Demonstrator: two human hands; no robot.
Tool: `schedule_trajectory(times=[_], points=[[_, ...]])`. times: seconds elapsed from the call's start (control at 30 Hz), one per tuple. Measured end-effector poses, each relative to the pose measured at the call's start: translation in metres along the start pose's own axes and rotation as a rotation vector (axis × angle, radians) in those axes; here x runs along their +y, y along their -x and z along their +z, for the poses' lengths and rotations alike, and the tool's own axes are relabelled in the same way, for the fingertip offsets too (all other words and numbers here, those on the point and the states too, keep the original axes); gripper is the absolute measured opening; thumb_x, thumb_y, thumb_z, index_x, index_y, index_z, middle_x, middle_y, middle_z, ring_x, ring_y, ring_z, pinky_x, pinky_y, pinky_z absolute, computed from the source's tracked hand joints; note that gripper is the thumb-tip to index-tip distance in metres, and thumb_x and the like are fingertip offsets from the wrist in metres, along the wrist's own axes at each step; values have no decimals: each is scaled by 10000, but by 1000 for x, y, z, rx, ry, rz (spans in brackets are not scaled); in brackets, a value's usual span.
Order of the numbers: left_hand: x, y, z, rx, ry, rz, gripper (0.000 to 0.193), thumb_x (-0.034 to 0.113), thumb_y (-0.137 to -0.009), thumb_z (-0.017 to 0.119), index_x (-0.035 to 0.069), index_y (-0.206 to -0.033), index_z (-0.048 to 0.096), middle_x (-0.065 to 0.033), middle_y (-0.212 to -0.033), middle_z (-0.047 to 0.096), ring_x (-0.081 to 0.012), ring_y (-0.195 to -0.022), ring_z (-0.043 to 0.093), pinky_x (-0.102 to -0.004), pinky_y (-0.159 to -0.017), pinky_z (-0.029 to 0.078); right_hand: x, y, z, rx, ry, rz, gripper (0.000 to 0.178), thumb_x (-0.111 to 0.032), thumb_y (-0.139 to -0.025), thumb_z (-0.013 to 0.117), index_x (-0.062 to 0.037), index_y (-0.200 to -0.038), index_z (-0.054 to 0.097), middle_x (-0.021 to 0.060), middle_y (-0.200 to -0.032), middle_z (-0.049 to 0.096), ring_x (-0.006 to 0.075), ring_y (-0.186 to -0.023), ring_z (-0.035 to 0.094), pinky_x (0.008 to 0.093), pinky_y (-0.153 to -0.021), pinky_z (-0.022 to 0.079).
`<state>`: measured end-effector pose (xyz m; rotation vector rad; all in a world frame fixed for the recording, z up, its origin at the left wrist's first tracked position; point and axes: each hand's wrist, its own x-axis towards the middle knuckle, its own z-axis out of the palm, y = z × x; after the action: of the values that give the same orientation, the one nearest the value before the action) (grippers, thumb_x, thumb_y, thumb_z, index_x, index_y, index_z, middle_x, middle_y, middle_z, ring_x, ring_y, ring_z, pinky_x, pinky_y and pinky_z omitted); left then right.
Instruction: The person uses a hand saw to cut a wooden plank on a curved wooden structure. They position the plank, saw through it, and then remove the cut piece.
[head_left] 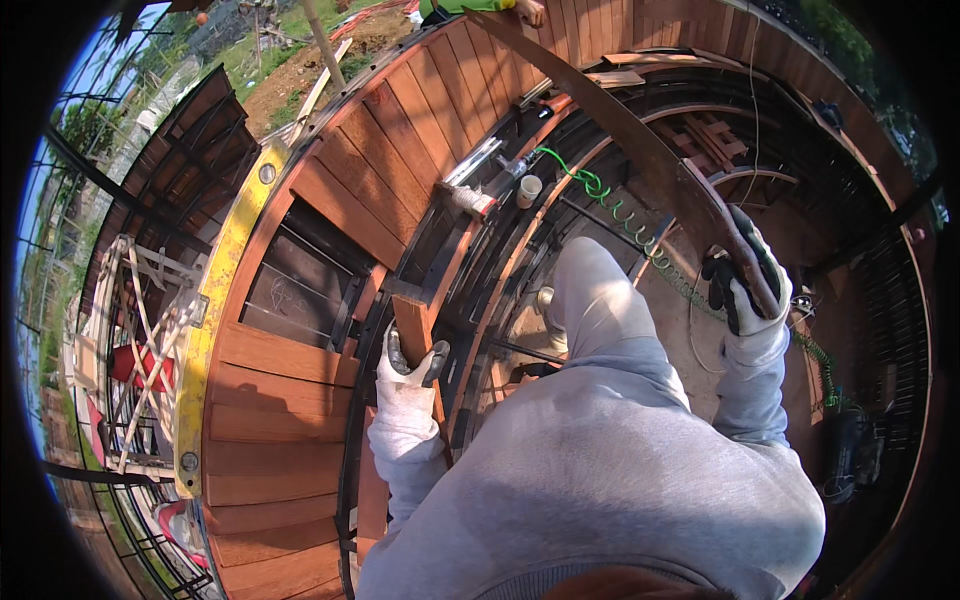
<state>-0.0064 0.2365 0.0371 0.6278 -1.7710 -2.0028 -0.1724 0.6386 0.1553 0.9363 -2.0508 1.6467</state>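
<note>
My left hand point(408, 365), in a pale glove with dark fingertips, is closed around a narrow reddish wood board point(412, 318) at the inner edge of the curved wooden top. At the right, my gloved right hand point(745, 285) is wrapped around the dark brown handle end of what looks like a handsaw point(640, 130). Its long rusty-brown blade rises away to the upper left, narrowing toward the far rim, apart from the board. Beside my left hand, the plank-covered top point(280, 385) has an uncovered dark gap point(300, 285).
A yellow spirit level point(225, 310) lies along the outer edge. Ahead are a wound string roll point(470, 200), a white cup point(529, 190) and a green coiled air hose point(620, 215). Another person's hand point(530, 12) rests at the far rim. Wood offcuts point(710, 145) lie inside the curve.
</note>
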Motion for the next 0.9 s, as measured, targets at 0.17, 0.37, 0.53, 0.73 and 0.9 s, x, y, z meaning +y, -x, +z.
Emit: schedule_trajectory(times=[0.17,0.37,0.53,0.73,0.9], points=[[-24,16,-12,-3,-22,-11,801,40,-757,853,-2,-1459,472,-86,-1111,653,-146,-980,645,-280,-856,557,16,-16,29,-134,-45,141,591,-188,-926,705,-20,-1469,544,76,-1306,662,111,-1037,635,237,-899,493],[-34,23,-32,274,104,138,735,167,-856,750,3,-1479,397,-51,-899,633,-130,-698,596,-255,-592,498,38,-62,52,-169,-179,186,596,-169,-915,687,-25,-1473,537,42,-1210,682,71,-899,608,213,-826,486],[-71,-17,-68,361,-169,577,642,159,-853,756,-28,-1385,450,-80,-922,639,-149,-732,627,-276,-651,541,72,-104,82,-209,-138,181,615,-218,-905,694,-4,-1460,539,93,-1210,674,152,-999,634,272,-876,487],[45,-83,14,454,-603,582,643,129,-744,855,4,-1292,543,-105,-1009,667,-190,-823,683,-311,-731,569,139,-155,104,-234,-230,50,581,-233,-917,713,33,-1413,568,159,-1330,664,234,-1205,634,351,-1047,465],[124,-215,90,395,-1129,558,856,251,-657,914,21,-1380,517,-160,-1268,634,-323,-1161,645,-417,-1019,528,216,-192,121,-229,-323,92,594,-184,-924,700,33,-1452,534,134,-1209,695,126,-839,660,270,-743,522]])
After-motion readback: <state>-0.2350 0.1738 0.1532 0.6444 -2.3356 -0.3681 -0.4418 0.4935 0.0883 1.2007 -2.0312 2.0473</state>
